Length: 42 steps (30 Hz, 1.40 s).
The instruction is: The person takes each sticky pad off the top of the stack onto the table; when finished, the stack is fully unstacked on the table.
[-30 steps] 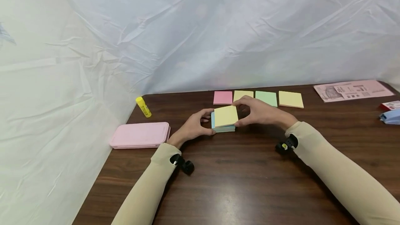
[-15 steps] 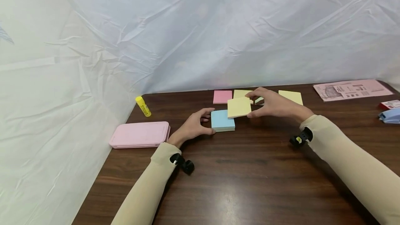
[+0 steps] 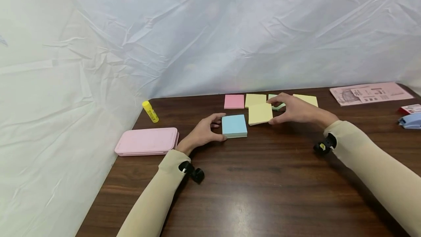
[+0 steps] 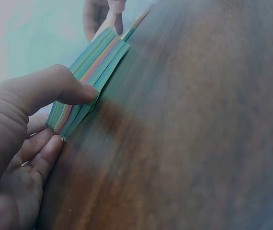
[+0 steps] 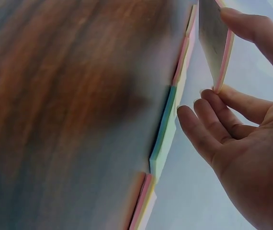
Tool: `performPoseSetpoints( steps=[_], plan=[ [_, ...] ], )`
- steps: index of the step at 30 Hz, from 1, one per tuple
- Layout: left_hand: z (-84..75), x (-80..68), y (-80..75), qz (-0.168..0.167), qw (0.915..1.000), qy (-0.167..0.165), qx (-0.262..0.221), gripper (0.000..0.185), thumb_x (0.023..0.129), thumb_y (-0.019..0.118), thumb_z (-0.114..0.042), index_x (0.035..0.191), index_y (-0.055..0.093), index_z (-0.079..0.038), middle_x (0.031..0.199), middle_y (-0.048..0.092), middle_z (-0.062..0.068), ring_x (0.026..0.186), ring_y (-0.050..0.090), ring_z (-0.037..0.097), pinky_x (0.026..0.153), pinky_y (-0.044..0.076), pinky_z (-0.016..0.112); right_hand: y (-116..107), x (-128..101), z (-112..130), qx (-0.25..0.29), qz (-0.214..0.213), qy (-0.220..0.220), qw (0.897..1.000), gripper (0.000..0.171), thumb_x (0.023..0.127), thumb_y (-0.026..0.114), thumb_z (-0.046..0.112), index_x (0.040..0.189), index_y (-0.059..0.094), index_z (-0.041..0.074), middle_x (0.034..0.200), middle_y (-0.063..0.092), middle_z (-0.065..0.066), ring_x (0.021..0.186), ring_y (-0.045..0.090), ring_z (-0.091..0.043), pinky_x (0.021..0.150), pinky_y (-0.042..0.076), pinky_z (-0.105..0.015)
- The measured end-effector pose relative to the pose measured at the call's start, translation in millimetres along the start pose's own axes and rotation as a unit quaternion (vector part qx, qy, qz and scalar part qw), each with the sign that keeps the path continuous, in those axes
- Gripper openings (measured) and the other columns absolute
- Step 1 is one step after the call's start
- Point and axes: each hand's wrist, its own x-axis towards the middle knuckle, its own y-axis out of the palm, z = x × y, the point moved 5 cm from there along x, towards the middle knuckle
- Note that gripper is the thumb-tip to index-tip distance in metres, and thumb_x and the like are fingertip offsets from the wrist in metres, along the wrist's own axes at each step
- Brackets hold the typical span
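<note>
Head view, centre of frame: left hand (image 3: 201,134) grips the blue-topped pad of sticky notes (image 3: 234,125) lying flat on the brown table (image 3: 250,185), thumb on the near edge and fingers curled round the left side; in the left wrist view the thumb (image 4: 64,88) presses the pad's striped edge (image 4: 91,79). Right hand (image 3: 296,111), just right of centre, pinches a small yellow stack of notes (image 3: 260,113) between thumb and fingers, held just right of the blue pad and not touching it; whether it rests on the table cannot be told. In the right wrist view the held stack (image 5: 215,40) sits at upper right between thumb and fingertips, other fingers loosely bent. Behind the hands a row of pads lies along the table's far edge: pink pad (image 3: 234,101), yellow pad (image 3: 255,99), green pad (image 3: 273,98) partly hidden by the right hand, another yellow pad (image 3: 306,100). Left of frame: pink case (image 3: 146,141), yellow glue stick (image 3: 150,111). Upper right: pink leaflet (image 3: 371,93); far right edge: blue stapler (image 3: 410,120).
</note>
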Motion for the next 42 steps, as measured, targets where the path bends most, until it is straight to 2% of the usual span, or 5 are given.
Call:
performPoseSetpoints(
  steps=[8, 18, 29, 42],
  plan=[
    [-0.9, -0.4, -0.7, 0.001, 1.0000, -0.004, 0.005, 0.086, 0.086, 0.086, -0.014, 0.162, 0.045, -0.009, 0.151, 0.053, 0.013, 0.134, 0.054, 0.029, 0.112, 0.046, 0.042, 5.8, 1.2, -2.1, -0.033, 0.014, -0.009, 0.999, 0.082, 0.087, 0.090, 0.034, 0.148, 0.054, -0.006, 0.144, 0.052, -0.025, 0.129, 0.055, -0.041, 0.102, 0.049, -0.060],
    [-1.9, -0.6, -1.5, 0.002, 1.0000, -0.003, 0.005, 0.086, 0.086, 0.086, -0.013, 0.162, 0.045, -0.009, 0.151, 0.053, 0.014, 0.134, 0.054, 0.029, 0.112, 0.046, 0.042, 10.9, 4.2, 2.7, -0.037, 0.027, -0.021, 0.999, 0.080, 0.086, 0.091, 0.026, 0.146, 0.053, -0.010, 0.138, 0.054, -0.026, 0.124, 0.056, -0.041, 0.102, 0.049, -0.059],
    [-1.2, -0.3, -1.7, 0.000, 1.0000, -0.005, 0.002, 0.086, 0.086, 0.086, -0.012, 0.162, 0.045, -0.009, 0.152, 0.053, 0.013, 0.133, 0.054, 0.029, 0.112, 0.046, 0.042, 14.9, 6.4, 6.2, -0.091, 0.030, -0.036, 0.995, 0.075, 0.086, 0.091, 0.029, 0.143, 0.059, -0.009, 0.132, 0.057, -0.024, 0.120, 0.058, -0.039, 0.100, 0.050, -0.059],
    [-0.4, 0.5, -0.4, 0.002, 1.0000, -0.003, 0.002, 0.086, 0.086, 0.086, -0.013, 0.161, 0.045, -0.008, 0.151, 0.054, 0.013, 0.133, 0.054, 0.029, 0.112, 0.046, 0.042, 9.4, 5.1, 13.0, -0.081, 0.027, -0.031, 0.996, 0.080, 0.086, 0.091, 0.035, 0.145, 0.058, -0.007, 0.138, 0.055, -0.025, 0.122, 0.059, -0.040, 0.097, 0.051, -0.059]
  ],
)
